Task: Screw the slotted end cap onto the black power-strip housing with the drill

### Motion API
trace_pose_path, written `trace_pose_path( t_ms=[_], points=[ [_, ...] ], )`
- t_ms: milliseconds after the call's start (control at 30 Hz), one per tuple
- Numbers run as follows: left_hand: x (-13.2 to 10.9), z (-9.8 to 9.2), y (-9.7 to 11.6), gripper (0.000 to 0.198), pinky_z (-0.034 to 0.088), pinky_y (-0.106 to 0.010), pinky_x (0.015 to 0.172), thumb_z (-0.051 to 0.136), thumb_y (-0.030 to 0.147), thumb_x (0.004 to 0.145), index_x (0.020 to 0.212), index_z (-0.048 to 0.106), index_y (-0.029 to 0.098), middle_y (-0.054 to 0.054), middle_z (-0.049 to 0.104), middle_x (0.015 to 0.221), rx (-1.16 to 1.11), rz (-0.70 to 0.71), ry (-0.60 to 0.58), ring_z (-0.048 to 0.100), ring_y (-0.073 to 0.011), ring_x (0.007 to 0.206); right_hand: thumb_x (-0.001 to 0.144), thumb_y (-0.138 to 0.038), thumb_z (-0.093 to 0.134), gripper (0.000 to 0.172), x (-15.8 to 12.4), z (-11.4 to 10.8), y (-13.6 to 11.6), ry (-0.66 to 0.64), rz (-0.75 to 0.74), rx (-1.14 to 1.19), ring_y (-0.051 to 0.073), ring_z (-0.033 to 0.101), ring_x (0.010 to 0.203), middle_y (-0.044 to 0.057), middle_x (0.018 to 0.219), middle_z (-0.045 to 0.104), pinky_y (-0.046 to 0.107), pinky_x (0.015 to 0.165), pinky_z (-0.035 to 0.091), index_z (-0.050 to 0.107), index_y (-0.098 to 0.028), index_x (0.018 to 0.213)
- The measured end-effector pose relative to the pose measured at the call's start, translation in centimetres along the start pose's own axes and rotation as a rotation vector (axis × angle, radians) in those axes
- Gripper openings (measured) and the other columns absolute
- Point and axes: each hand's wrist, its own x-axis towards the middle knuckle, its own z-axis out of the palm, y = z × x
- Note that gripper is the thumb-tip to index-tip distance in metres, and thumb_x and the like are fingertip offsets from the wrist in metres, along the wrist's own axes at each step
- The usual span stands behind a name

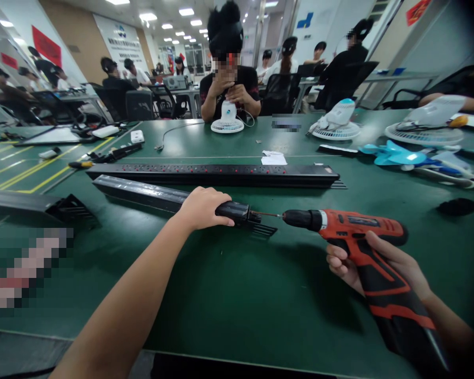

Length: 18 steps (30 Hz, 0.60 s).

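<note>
Your left hand (203, 207) grips a long black bar (146, 192) lying slantwise on the green table (237, 300), while your right hand (408, 268) closes around an orange-and-black cordless drill (363, 227), its bit (266, 213) pointed at the bar's right end. Tabletop spreads from there to the near edge in front of you; a black power strip (237, 176) borders the bar's far side. White fan parts (227, 125) and a seated person (247, 79) mark the far edge, before an office with ceiling lights (186, 11).
</note>
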Motion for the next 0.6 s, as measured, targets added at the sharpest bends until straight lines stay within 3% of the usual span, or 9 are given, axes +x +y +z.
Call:
trace_pose_path(
  t_ms=[100, 200, 367, 433, 500, 600],
  points=[
    [-0.5, 0.1, 0.2, 0.055, 0.04, -0.048, 0.099, 0.072, 0.073, 0.086, 0.125, 0.072, 0.034, -0.006, 0.078, 0.112, 0.067, -0.071, 0.05, 0.065, -0.0348, 0.114, 0.066, -0.054, 0.045, 0.037, -0.1, 0.1, -0.2, 0.015, 0.03, -0.006, 0.017, 0.055, 0.062, 0.0, 0.065, 0.055, 0.024, 0.054, 0.054, 0.055, -0.026, 0.086],
    [-0.8, 0.1, 0.3, 0.061, 0.044, -0.046, 0.093, 0.071, 0.072, 0.087, 0.137, 0.068, 0.037, -0.008, 0.076, 0.112, 0.105, -0.082, 0.019, 0.067, -0.0342, 0.106, 0.065, -0.054, 0.046, 0.037, -0.1, 0.3, -0.2, 0.023, 0.039, -0.004, 0.017, 0.055, 0.061, 0.001, 0.065, 0.055, 0.023, 0.054, 0.054, 0.055, -0.025, 0.084],
    [-1.0, -0.3, -0.3, 0.079, 0.048, -0.041, 0.088, 0.073, 0.067, 0.086, 0.15, 0.054, 0.024, -0.011, 0.078, 0.113, 0.043, -0.083, -0.004, 0.071, -0.0325, 0.1, 0.064, -0.054, 0.046, 0.037, 0.0, 0.3, -0.3, 0.05, 0.051, 0.006, 0.016, 0.055, 0.061, 0.001, 0.064, 0.056, 0.022, 0.053, 0.054, 0.055, -0.025, 0.085],
    [-1.2, -0.6, -0.8, 0.075, 0.05, -0.039, 0.087, 0.074, 0.063, 0.087, 0.146, 0.056, 0.02, -0.013, 0.077, 0.117, -0.03, -0.089, 0.005, 0.071, -0.0316, 0.102, 0.064, -0.054, 0.046, 0.037, 0.0, 0.1, -0.3, 0.049, 0.06, 0.008, 0.016, 0.055, 0.061, 0.001, 0.065, 0.056, 0.023, 0.053, 0.054, 0.056, -0.025, 0.084],
    [-1.5, -0.9, -1.4, 0.053, 0.05, -0.036, 0.088, 0.071, 0.059, 0.09, 0.128, 0.066, 0.022, -0.011, 0.074, 0.126, -0.096, -0.029, -0.002, 0.07, -0.0288, 0.108, 0.064, -0.054, 0.046, 0.037, 0.0, 0.0, -0.3, 0.048, 0.053, 0.009, 0.016, 0.055, 0.06, 0.001, 0.065, 0.056, 0.024, 0.053, 0.055, 0.056, -0.024, 0.084],
    [-2.2, -1.0, -2.4, 0.059, 0.043, -0.045, 0.101, 0.072, 0.071, 0.085, 0.118, 0.07, 0.022, -0.011, 0.076, 0.115, 0.016, -0.055, 0.026, 0.067, -0.0336, 0.112, 0.062, -0.053, 0.049, 0.038, 0.0, 0.2, -0.3, 0.06, 0.043, 0.01, 0.016, 0.055, 0.059, 0.001, 0.064, 0.056, 0.024, 0.053, 0.055, 0.056, -0.023, 0.084]
  ],
)
